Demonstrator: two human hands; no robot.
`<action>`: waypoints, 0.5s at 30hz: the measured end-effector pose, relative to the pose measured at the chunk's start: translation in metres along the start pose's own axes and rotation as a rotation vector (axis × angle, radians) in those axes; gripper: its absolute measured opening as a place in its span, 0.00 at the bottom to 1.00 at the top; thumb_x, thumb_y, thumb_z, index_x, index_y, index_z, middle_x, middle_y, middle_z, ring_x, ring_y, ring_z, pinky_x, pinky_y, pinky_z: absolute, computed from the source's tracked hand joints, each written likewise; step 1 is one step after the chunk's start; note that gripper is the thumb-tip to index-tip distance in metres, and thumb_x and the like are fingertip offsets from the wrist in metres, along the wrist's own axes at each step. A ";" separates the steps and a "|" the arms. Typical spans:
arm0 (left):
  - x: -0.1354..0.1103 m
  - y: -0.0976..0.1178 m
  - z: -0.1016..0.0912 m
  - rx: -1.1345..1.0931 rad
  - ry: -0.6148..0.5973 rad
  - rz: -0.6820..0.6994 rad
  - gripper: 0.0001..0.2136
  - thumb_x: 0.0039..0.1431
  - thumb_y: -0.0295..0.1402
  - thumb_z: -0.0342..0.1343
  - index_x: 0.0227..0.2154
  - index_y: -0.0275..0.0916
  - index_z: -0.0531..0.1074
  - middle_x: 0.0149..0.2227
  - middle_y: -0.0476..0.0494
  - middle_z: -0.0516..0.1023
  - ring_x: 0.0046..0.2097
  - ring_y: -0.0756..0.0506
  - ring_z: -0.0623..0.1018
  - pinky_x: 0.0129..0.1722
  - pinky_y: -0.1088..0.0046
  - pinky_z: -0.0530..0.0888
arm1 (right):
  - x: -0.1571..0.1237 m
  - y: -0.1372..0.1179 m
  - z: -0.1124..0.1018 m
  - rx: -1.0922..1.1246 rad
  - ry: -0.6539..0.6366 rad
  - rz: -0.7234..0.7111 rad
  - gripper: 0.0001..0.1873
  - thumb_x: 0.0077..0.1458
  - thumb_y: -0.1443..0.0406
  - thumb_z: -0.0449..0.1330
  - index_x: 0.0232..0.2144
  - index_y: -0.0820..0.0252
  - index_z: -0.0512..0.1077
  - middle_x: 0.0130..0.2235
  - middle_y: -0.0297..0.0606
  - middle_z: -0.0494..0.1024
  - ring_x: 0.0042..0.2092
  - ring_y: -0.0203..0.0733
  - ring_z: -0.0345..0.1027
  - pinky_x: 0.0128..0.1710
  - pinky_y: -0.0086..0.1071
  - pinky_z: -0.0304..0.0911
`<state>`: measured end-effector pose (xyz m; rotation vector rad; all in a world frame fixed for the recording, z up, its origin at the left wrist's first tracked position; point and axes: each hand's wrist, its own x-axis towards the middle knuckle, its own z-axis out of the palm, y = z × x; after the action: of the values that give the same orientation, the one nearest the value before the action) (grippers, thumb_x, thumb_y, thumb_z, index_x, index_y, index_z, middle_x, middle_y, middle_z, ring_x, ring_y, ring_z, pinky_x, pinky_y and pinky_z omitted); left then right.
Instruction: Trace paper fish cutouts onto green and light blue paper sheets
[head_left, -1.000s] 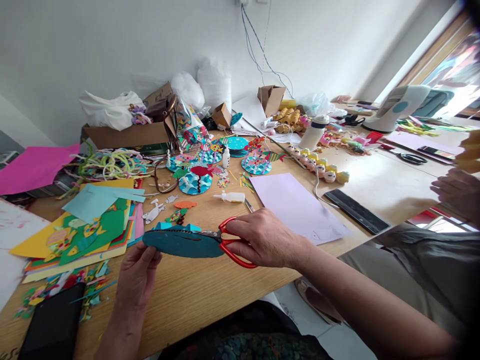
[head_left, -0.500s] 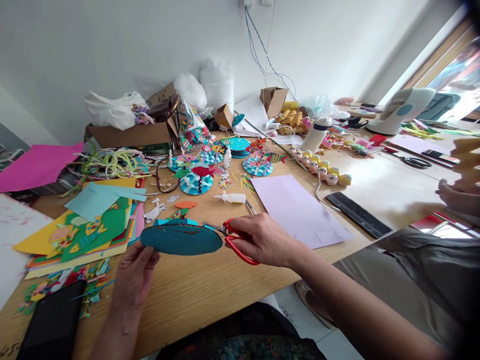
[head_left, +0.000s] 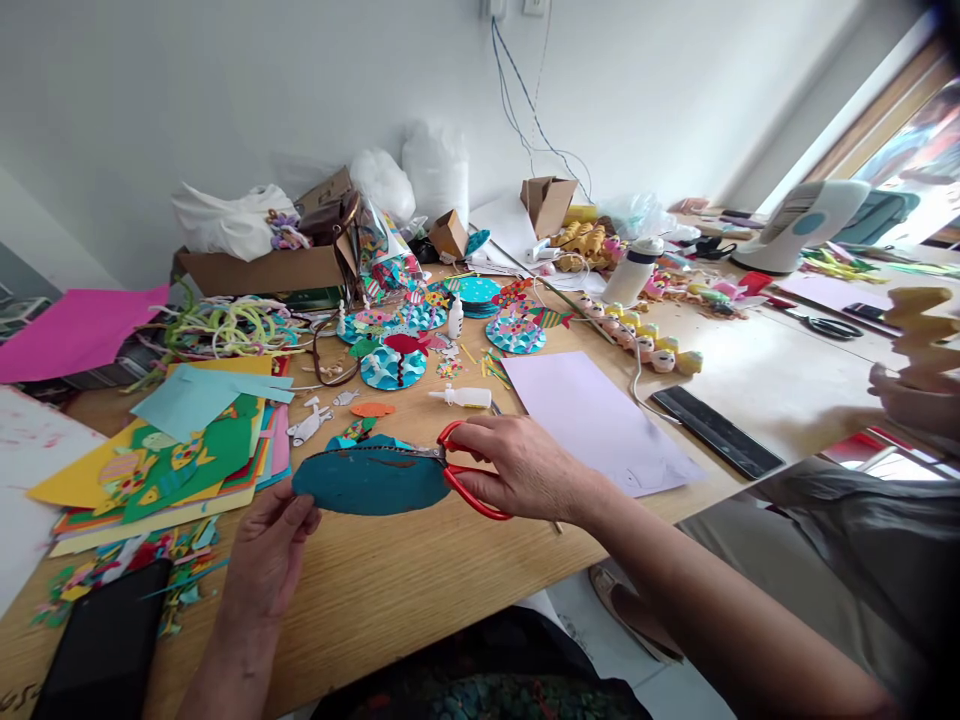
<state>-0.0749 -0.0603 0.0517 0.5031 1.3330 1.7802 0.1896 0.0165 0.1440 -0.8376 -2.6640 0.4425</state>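
Note:
Above the near table edge, my left hand (head_left: 274, 535) pinches the left end of a blue oval piece of cardboard (head_left: 371, 485). Its flat blue face is turned toward me, and light-blue folds show behind its top edge. My right hand (head_left: 517, 470) is closed round red-handled scissors (head_left: 480, 495), handles parted. The blades lie along the upper right edge of the cardboard; their tips are hard to make out. Beyond it lie an orange paper fish (head_left: 373, 410), a grey-white paper fish (head_left: 309, 423) and a glue bottle (head_left: 463, 397) on its side.
Coloured paper sheets (head_left: 247, 470), paper scraps (head_left: 184, 575) and a black phone (head_left: 105, 640) lie to the left. Decorated blue discs (head_left: 394, 372) stand behind. A lilac sheet (head_left: 592, 430) and a black ruler-like bar (head_left: 716, 430) are on the right, near another person's hand (head_left: 915, 400).
The scissors have moved slightly left onto the cardboard's upper edge, and their handles have spread wider. The cardboard has tilted and shifted a little to the right.

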 end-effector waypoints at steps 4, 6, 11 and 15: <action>-0.001 0.001 -0.001 0.043 -0.052 0.034 0.12 0.28 0.28 0.67 0.23 0.40 0.75 0.21 0.54 0.74 0.20 0.54 0.68 0.18 0.81 0.66 | 0.004 -0.002 -0.005 -0.048 -0.016 -0.031 0.17 0.60 0.56 0.49 0.42 0.63 0.70 0.38 0.42 0.75 0.36 0.39 0.67 0.34 0.30 0.56; 0.000 0.001 -0.002 0.053 -0.067 0.037 0.12 0.29 0.29 0.67 0.23 0.40 0.75 0.21 0.54 0.74 0.20 0.55 0.68 0.18 0.81 0.65 | 0.006 -0.002 -0.006 -0.067 -0.019 -0.048 0.18 0.60 0.56 0.49 0.41 0.63 0.70 0.37 0.41 0.75 0.35 0.38 0.66 0.33 0.30 0.55; 0.003 -0.001 -0.005 0.074 -0.075 0.036 0.12 0.29 0.32 0.69 0.23 0.41 0.75 0.20 0.54 0.72 0.20 0.54 0.66 0.18 0.80 0.64 | 0.007 -0.001 -0.010 -0.111 -0.034 -0.069 0.19 0.60 0.54 0.49 0.41 0.62 0.70 0.36 0.40 0.74 0.33 0.37 0.65 0.31 0.30 0.52; 0.003 -0.001 -0.006 0.122 -0.104 0.054 0.13 0.30 0.35 0.69 0.24 0.40 0.76 0.20 0.54 0.70 0.21 0.54 0.66 0.18 0.80 0.63 | 0.008 0.000 -0.012 -0.141 -0.055 -0.063 0.19 0.60 0.55 0.49 0.41 0.62 0.70 0.36 0.40 0.75 0.33 0.37 0.65 0.30 0.30 0.50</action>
<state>-0.0803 -0.0610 0.0480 0.6950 1.3718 1.6984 0.1881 0.0232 0.1564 -0.7894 -2.7896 0.2684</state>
